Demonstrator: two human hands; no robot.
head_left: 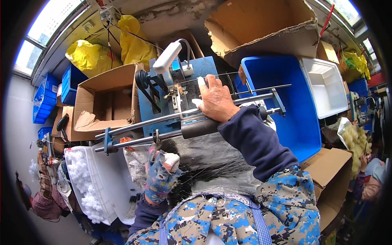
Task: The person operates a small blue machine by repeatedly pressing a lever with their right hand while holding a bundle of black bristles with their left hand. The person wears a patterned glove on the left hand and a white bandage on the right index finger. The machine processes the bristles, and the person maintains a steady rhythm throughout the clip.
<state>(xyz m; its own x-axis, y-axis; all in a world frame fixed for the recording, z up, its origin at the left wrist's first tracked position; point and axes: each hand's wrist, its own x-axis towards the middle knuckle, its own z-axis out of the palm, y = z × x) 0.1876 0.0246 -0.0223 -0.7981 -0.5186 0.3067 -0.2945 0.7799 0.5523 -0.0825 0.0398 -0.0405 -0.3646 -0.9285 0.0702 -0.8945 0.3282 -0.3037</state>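
My right hand [216, 99], white wraps on its thumb and index fingertip, lies over the blue machine [202, 67] with its fingers apart. Its palm is just above the dark cylinder sleeve [199, 128] on the steel rails [163, 136]. Left of these fingertips stands a small metal clamp block [175, 100]. Below the rails, my left hand [161, 173], in a worn patterned glove with a white thumb wrap, is closed at a bundle of long black bristles [178, 173]. The glove partly hides its grip. More bristles spread over the grey plastic sheet [216, 153].
On the left are a white tub with white tufts [85, 183] and a cardboard box [108, 102]. A deep blue bin [281, 110], a white bin [326, 87] and cardboard [330, 167] stand right. A large carton [261, 28] is behind. Other people [47, 200] work at both sides.
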